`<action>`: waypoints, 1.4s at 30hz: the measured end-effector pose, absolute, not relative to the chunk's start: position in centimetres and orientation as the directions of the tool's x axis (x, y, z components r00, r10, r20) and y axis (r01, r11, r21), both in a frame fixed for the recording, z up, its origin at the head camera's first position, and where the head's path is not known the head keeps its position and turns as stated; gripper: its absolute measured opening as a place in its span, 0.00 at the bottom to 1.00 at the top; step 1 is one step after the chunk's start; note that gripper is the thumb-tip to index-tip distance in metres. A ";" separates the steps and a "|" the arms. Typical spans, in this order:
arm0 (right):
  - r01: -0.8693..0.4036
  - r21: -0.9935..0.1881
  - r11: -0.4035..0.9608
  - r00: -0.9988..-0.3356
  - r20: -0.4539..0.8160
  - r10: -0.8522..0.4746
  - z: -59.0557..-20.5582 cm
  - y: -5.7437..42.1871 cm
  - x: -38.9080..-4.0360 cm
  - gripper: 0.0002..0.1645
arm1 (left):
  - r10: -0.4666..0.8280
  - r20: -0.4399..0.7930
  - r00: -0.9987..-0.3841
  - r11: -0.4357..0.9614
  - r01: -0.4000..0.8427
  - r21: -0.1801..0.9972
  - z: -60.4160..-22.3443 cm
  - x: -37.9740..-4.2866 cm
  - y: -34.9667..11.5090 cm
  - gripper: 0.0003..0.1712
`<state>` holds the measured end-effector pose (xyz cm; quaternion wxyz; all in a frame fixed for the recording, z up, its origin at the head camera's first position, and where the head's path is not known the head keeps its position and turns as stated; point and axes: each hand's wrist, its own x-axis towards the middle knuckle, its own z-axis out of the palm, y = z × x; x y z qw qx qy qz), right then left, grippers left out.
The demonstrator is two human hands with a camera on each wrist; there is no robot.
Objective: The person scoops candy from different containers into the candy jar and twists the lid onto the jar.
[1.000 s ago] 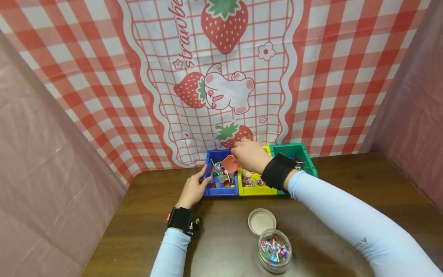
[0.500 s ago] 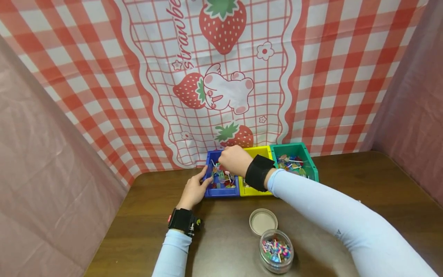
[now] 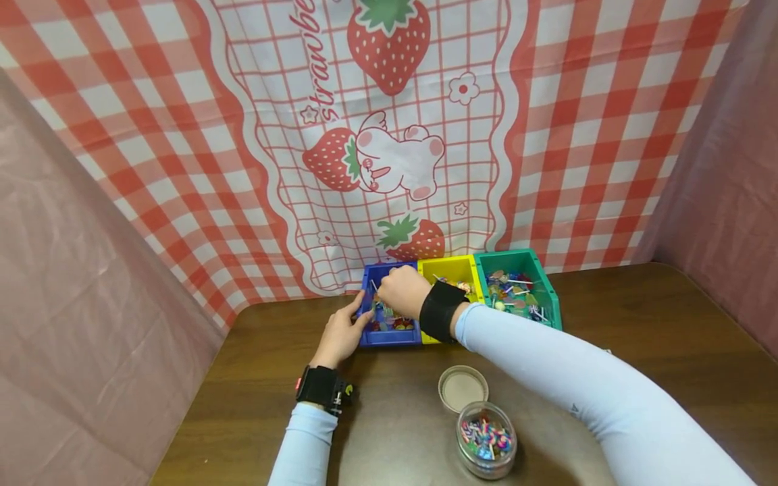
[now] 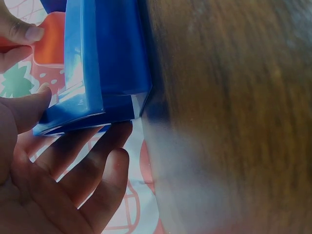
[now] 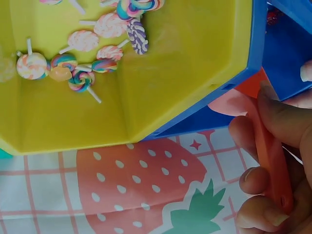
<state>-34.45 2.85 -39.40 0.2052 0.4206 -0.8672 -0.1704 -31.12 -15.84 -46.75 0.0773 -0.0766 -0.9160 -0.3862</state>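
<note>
My right hand [image 3: 404, 291] grips the handle of an orange scoop [image 5: 273, 161], its blade down inside the blue bin [image 3: 389, 339]. Small candy-like charms [image 3: 398, 325] lie in that bin, partly covered by the hand. At the bin's left side, my left hand [image 3: 340, 335] holds the wall, thumb over the rim and fingers along the outside. The left wrist view shows the orange scoop [image 4: 50, 39] behind the blue wall, pinched by the right hand's fingers.
A yellow bin [image 3: 446, 260] with lollipop charms [image 5: 83, 40] adjoins the blue one, then a green bin [image 3: 552, 300] with mixed charms. Nearer on the wooden table [image 3: 389, 418] are a lid [image 3: 463, 389] and a clear jar [image 3: 486, 449] of charms. A strawberry-print cloth [image 3: 395, 155] hangs behind.
My right hand has moved left and down with the scoop, from beside the yellow bin to over the blue one, uncovering the yellow and green bins. My left hand stays on the blue bin.
</note>
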 end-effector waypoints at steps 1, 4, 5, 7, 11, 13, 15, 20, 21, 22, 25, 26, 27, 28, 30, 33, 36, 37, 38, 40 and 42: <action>-0.657 0.461 0.596 -0.569 0.217 -0.794 -39.4 2.8 -34.4 0.09 | 0.082 0.199 -0.977 0.687 0.200 0.699 -46.7 -31.1 -15.8 0.32; -0.647 0.444 0.620 -0.589 0.226 -0.776 -39.3 2.8 -34.5 0.08 | 0.080 0.198 -0.977 0.686 0.198 0.700 -46.5 -31.1 -15.8 0.32; -0.647 0.434 0.627 -0.594 0.229 -0.771 -39.3 2.8 -34.5 0.07 | 0.080 0.200 -0.977 0.687 0.199 0.699 -46.5 -31.1 -15.8 0.33; -0.652 0.407 0.640 -0.604 0.232 -0.763 -39.2 2.8 -34.5 0.06 | 0.080 0.202 -0.976 0.691 0.201 0.695 -46.5 -31.1 -15.7 0.33; -0.672 0.357 0.649 -0.612 0.226 -0.758 -39.3 2.8 -34.4 0.04 | 0.079 0.200 -0.977 0.701 0.198 0.686 -46.6 -31.0 -15.7 0.32; -0.680 0.330 0.655 -0.623 0.211 -0.753 -39.3 2.8 -34.4 0.05 | 0.081 0.193 -0.978 0.698 0.194 0.689 -46.6 -30.9 -15.7 0.32; -0.683 0.290 0.670 -0.647 0.186 -0.740 -39.1 2.9 -34.3 0.07 | 0.081 0.190 -0.978 0.698 0.192 0.690 -46.6 -30.9 -15.7 0.32; -0.647 0.153 0.747 -0.740 0.110 -0.663 -38.5 3.2 -34.1 0.13 | 0.085 0.195 -0.977 0.702 0.198 0.684 -46.6 -30.9 -15.6 0.32; -0.634 0.136 0.761 -0.756 0.099 -0.648 -38.5 3.2 -34.0 0.13 | 0.086 0.195 -0.977 0.704 0.198 0.682 -46.6 -30.9 -15.6 0.32; -0.622 0.126 0.772 -0.769 0.087 -0.634 -38.5 3.2 -34.0 0.12 | 0.086 0.195 -0.977 0.705 0.198 0.681 -46.6 -30.9 -15.7 0.32; -0.591 0.115 0.799 -0.797 0.071 -0.600 -38.8 3.1 -34.0 0.09 | 0.086 0.189 -0.978 0.709 0.194 0.679 -46.6 -30.9 -15.7 0.32; -0.580 0.106 0.808 -0.807 0.064 -0.588 -38.8 3.0 -34.0 0.08 | 0.087 0.189 -0.978 0.708 0.194 0.679 -46.6 -30.9 -15.7 0.32; -0.570 0.092 0.816 -0.815 0.059 -0.576 -38.8 3.0 -34.0 0.08 | 0.089 0.191 -0.978 0.708 0.197 0.678 -46.6 -30.9 -15.8 0.32; -0.560 0.078 0.825 -0.824 0.052 -0.565 -38.8 2.9 -34.0 0.08 | 0.089 0.191 -0.977 0.708 0.197 0.678 -46.6 -30.9 -15.8 0.32; -0.544 0.052 0.838 -0.837 0.040 -0.546 -38.8 2.9 -33.9 0.08 | 0.089 0.193 -0.977 0.709 0.198 0.677 -46.7 -30.9 -15.8 0.32; -0.524 0.014 0.852 -0.851 0.010 -0.524 -38.8 3.1 -34.0 0.09 | 0.086 0.193 -0.977 0.711 0.196 0.675 -46.7 -30.9 -15.8 0.32; -0.507 -0.042 0.861 -0.860 -0.045 -0.509 -38.8 3.5 -34.1 0.10 | 0.081 0.194 -0.978 0.712 0.193 0.675 -46.7 -30.9 -15.8 0.32; -0.500 -0.064 0.864 -0.862 -0.063 -0.504 -38.8 3.7 -34.2 0.10 | 0.079 0.193 -0.978 0.712 0.191 0.676 -46.7 -30.9 -15.8 0.32; -0.493 -0.094 0.865 -0.862 -0.080 -0.501 -38.8 3.9 -34.2 0.10 | 0.079 0.192 -0.978 0.711 0.190 0.677 -46.7 -30.9 -15.7 0.32; -0.492 -0.124 0.862 -0.858 -0.097 -0.504 -38.8 4.2 -34.4 0.10 | 0.081 0.192 -0.978 0.713 0.192 0.674 -46.7 -30.9 -15.7 0.32; -0.500 -0.136 0.855 -0.854 -0.091 -0.513 -38.9 4.5 -34.7 0.10 | 0.080 0.188 -0.979 0.712 0.188 0.676 -46.6 -30.9 -15.7 0.32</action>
